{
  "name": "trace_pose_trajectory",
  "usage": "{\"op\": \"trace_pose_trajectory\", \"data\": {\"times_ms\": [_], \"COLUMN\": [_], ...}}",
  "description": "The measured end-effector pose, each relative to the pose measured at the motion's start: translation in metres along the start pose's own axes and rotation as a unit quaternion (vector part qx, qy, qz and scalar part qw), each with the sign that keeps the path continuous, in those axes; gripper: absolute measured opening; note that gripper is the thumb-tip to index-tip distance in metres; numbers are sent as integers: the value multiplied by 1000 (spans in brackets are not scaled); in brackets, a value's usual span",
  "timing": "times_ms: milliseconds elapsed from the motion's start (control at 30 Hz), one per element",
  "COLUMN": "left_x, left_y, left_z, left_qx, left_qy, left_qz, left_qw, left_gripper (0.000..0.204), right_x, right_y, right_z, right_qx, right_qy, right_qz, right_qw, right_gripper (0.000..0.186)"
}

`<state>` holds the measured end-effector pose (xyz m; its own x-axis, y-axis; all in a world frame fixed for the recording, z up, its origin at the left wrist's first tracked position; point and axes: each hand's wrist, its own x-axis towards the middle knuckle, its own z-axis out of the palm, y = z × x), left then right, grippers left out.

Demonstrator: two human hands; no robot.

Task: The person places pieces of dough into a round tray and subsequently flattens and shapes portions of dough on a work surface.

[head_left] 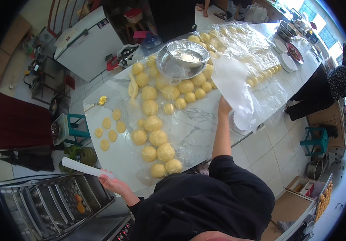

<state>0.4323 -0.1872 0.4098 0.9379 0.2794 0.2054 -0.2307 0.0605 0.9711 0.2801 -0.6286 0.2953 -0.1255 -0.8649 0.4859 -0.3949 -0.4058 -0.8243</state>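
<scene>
My left hand (112,182) grips one end of a white rod-like roller (82,166), held off the near left corner of the marble table (197,128). My right hand (224,106) reaches over the table and holds the edge of a white translucent sheet (231,82), lifted off the top. Many yellow dough balls (153,123) lie in rows under and on clear plastic film (261,44). Several small flattened dough discs (109,129) lie to the left of them. Two nested metal bowls (183,58) stand among the far balls.
A person in dark clothes (333,86) stands at the table's right side. White plates (287,62) and metal bowls (287,29) are at the far end. A white chest freezer (88,40) stands behind, a tray rack (56,201) at lower left, and teal stools (315,140) on the floor.
</scene>
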Motion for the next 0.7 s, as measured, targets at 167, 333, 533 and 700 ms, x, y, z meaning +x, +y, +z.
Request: {"op": "trace_pose_trajectory", "data": {"times_ms": [167,333,533,700], "left_x": [13,35,51,65], "left_y": [-3,-20,-11,-25], "left_z": [-15,-37,-63,-105], "left_qx": [-35,-40,-24,-2], "left_qy": [-3,-17,16,76], "left_qz": [-19,-43,-16,-17], "left_qw": [999,998,999,997], "left_gripper": [41,38,37,39], "right_x": [-2,10,-1,-86], "right_y": [-45,-14,4,-10], "right_z": [-18,-1,-17,-44], "right_qx": [-122,-122,128,436], "right_qy": [6,-11,-45,-245], "right_qz": [0,-52,125,269], "right_qw": [993,991,983,823], "right_gripper": [29,27,27,26]}}
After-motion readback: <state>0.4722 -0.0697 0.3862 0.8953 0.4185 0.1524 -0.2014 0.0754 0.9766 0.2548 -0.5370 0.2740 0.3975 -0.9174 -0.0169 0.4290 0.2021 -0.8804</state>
